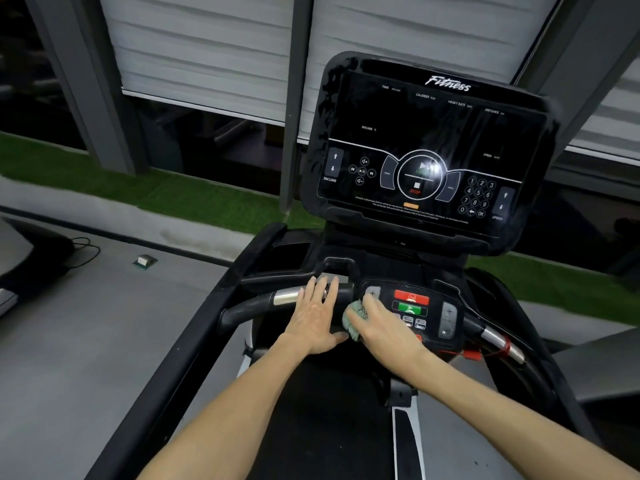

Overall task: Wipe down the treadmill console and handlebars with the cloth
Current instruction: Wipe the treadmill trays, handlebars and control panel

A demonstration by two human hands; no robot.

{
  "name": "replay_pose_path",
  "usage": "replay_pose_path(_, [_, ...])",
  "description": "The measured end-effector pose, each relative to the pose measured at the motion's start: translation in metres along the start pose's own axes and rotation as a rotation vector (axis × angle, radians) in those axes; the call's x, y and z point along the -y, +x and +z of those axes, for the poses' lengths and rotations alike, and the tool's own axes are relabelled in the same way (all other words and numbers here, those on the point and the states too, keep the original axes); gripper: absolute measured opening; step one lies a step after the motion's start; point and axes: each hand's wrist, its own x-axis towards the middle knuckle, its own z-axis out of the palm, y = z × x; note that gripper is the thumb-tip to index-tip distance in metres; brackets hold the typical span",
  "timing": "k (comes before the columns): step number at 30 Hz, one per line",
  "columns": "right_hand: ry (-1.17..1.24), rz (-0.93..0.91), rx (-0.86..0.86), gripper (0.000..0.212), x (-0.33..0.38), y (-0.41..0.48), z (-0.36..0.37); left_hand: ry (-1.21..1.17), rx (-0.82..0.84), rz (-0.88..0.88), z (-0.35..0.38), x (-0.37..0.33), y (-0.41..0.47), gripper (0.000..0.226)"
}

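Cloth (352,323) right of handlebar (249,306) — console (429,133) behind.

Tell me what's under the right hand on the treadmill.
A bunched green cloth sticks out from under the right hand, pressed against the button panel's left edge. The hand covers the rest of the cloth and the panel's lower-left corner, so those cannot be seen.
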Motion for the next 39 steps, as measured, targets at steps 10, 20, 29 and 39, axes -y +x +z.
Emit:
replay_pose_path(10, [0.137, 0.211, -0.128, 0.049, -0.003, 0.022, -0.007, -0.002, 0.020, 0.001, -0.002, 0.002, 0.000, 0.108])
replay_pose_path(20, [0.221, 0.292, -0.154, 0.039, -0.005, 0.030, -0.011, 0.012, 0.023, -0.003, -0.004, 0.001, 0.000, 0.108])
replay_pose_path(29, [0.193, 0.191, -0.075, 0.041, 0.028, -0.024, 0.026, 0.007, 0.010, 0.015, -0.003, 0.003, 0.000, 0.108])
replay_pose_path(39, [0.320, 0.384, -0.266, 0.052, -0.010, 0.014, -0.013, 0.029, 0.002, -0.004, 0.000, 0.002, 0.000, 0.112])
